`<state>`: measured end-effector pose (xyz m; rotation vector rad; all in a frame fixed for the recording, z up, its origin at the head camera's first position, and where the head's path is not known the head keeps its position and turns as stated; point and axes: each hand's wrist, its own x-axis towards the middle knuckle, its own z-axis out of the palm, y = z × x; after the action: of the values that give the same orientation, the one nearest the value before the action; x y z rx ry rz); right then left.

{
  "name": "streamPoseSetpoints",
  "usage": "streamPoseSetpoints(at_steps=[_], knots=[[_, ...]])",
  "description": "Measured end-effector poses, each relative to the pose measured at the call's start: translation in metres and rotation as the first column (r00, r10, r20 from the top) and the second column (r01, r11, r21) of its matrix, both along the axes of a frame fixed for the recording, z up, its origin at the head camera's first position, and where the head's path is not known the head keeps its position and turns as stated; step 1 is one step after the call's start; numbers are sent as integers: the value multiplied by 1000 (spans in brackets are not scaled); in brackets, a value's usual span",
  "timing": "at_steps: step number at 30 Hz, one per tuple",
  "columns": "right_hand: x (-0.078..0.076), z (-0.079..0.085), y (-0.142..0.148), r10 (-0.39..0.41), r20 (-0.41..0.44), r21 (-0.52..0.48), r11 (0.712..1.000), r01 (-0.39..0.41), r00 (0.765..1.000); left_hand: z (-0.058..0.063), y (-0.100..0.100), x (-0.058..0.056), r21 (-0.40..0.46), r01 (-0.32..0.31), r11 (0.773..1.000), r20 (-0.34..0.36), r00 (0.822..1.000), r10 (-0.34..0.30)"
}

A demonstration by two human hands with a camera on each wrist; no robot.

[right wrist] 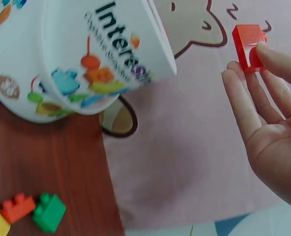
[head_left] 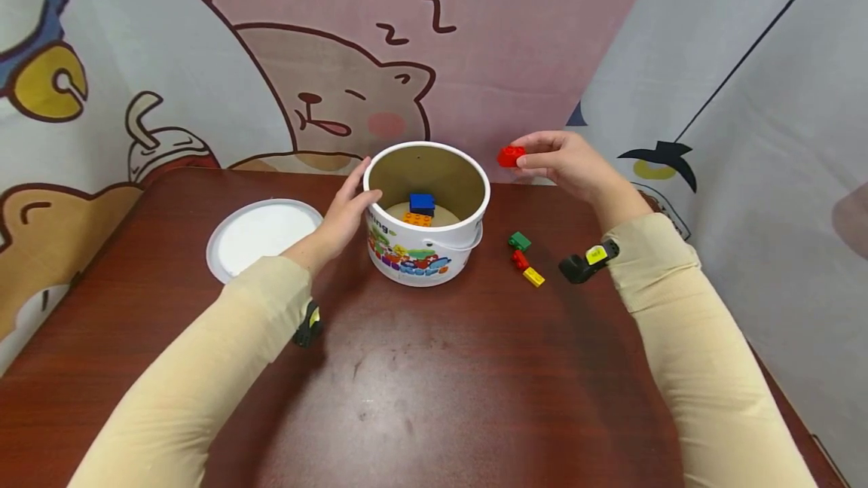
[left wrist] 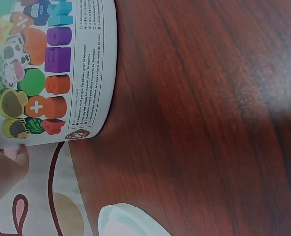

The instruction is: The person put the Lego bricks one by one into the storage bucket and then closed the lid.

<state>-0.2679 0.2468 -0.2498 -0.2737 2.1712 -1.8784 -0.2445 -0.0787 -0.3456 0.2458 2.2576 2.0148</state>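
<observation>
A white bucket with colourful toy prints stands upright on the table, its top open. My left hand holds its left rim, thumb lapping over the edge and fingers along the outside. Inside the bucket lie a blue brick and an orange brick. Raised to the right of the bucket, my right hand pinches a red toy brick between thumb and fingertips. Below that hand, a green brick, another red brick and a yellow brick lie in a row on the tabletop.
A round white lid lies on the dark wooden table, left of the bucket. The bucket's handle hangs down at its right front. Behind the table's far edge hangs a cartoon-printed cloth.
</observation>
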Motion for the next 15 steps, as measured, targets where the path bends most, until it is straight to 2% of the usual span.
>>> streamPoseSetpoints(at_steps=[4, 11, 15], knots=[[-3, 3, -16, 8, -29, 54, 999, -6, 1000, -1, 0, 0, -1, 5, 1000, 3, 1000, -5], [-7, -3, -45, 16, 29, 128, 992, -20, 999, -2, -1, -1, 15, 7, 1000, -4, 1000, -7], [-8, -8, -57, 33, 25, 190, 981, -37, 999, -1, -1, 0, 15, 11, 1000, -13, 1000, -11]])
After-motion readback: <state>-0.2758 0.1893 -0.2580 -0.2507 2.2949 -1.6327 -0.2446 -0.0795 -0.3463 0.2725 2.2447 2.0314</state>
